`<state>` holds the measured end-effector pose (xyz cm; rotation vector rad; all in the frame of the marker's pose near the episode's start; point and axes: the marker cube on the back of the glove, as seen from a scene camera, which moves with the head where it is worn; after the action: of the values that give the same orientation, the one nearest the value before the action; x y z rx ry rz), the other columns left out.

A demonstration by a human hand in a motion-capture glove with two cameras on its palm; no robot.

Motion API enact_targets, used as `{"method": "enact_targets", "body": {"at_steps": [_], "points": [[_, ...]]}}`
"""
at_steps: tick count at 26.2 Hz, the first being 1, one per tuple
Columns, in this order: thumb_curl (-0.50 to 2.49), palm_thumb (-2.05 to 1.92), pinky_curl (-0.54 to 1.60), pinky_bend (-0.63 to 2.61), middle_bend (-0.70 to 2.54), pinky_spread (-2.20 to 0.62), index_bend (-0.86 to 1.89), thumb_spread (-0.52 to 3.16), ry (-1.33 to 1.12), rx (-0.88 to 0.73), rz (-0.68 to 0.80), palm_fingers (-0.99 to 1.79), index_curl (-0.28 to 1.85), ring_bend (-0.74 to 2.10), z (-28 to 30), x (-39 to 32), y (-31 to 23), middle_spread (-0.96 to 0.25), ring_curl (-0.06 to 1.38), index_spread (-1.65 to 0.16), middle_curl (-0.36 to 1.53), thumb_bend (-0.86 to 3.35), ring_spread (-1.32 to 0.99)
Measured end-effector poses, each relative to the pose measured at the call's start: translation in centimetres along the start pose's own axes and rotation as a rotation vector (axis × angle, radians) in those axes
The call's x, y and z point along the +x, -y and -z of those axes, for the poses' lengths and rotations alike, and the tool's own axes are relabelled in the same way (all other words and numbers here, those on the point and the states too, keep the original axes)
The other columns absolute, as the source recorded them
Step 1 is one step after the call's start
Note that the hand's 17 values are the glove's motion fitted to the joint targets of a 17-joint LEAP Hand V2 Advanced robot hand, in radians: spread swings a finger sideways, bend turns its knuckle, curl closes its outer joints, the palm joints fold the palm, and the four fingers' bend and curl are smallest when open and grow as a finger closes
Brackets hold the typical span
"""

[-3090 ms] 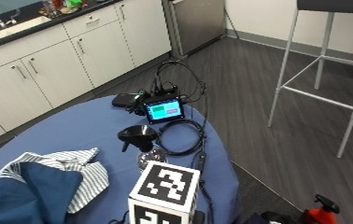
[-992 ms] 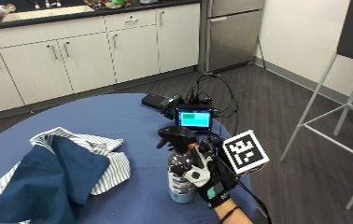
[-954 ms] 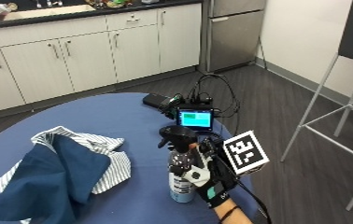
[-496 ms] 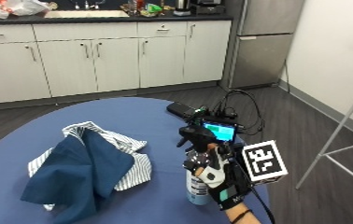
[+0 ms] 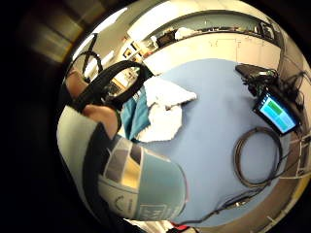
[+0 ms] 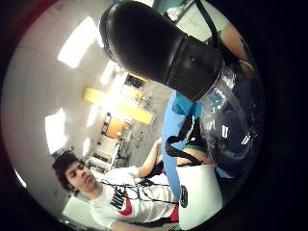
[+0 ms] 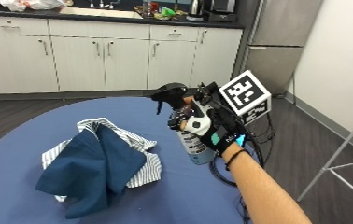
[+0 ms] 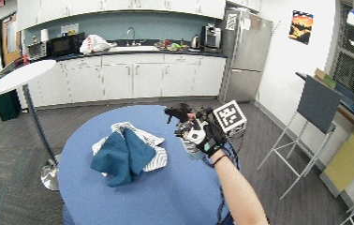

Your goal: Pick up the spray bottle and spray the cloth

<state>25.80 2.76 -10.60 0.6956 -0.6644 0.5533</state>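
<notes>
1. holding the spray bottle [image 7: 192, 140] upright, the gloved right hand [image 7: 206, 125] had its fingers curled round the bottle's neck and body, which kept the black trigger head [image 7: 169, 93] free at the top.
2. the bottle appeared lifted off the blue table [image 7: 182, 200], though the outside view did not settle whether its base cleared the surface.
3. its nozzle pointed left toward the cloth [image 7: 99, 163], a sensible aim for the spray the task asks for.
4. the cloth lay heaped on the table to the left of the bottle, near but apart from it, a dark blue piece over a striped one; bunched up, it offered a raised target.
5. in the little finger side palm view the bottle's label [image 5: 141, 184] filled the space beside the palm, with the cloth [image 5: 155, 111] beyond it on the table.
6. a small screen [image 5: 276, 112] and a coiled cable [image 5: 260, 156] sat on the far right of the table, behind the hand and out of the nozzle's line.
7. judged from this, pickup looked done and spraying had not yet begun.
</notes>
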Motion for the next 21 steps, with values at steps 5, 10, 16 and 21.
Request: {"method": "enact_targets", "body": {"at_steps": [5,10,16,21], "points": [[0.53,0.94,0.34,0.59,0.29,-0.06,0.08,0.7,-0.114,-0.157,-0.075,1.13,0.2,0.62,-1.1,-0.2,1.9,-0.09,0.43,-0.25,0.43,-0.03,-0.09],[0.55,0.94,0.34,0.59,0.3,-0.07,0.09,0.68,-0.219,-0.259,-0.125,1.13,0.21,0.63,-2.3,-0.8,3.1,-0.09,0.43,-0.24,0.44,-0.03,-0.09],[0.57,0.94,0.34,0.59,0.3,-0.07,0.09,0.66,-0.387,-0.317,-0.17,1.14,0.21,0.64,-3.1,-1.0,4.0,-0.08,0.43,-0.24,0.45,-0.03,-0.09],[0.59,0.93,0.34,0.59,0.31,-0.07,0.09,0.65,-0.44,-0.332,-0.183,1.14,0.21,0.64,-3.5,-1.1,4.2,-0.08,0.43,-0.23,0.45,-0.03,-0.09]]}}
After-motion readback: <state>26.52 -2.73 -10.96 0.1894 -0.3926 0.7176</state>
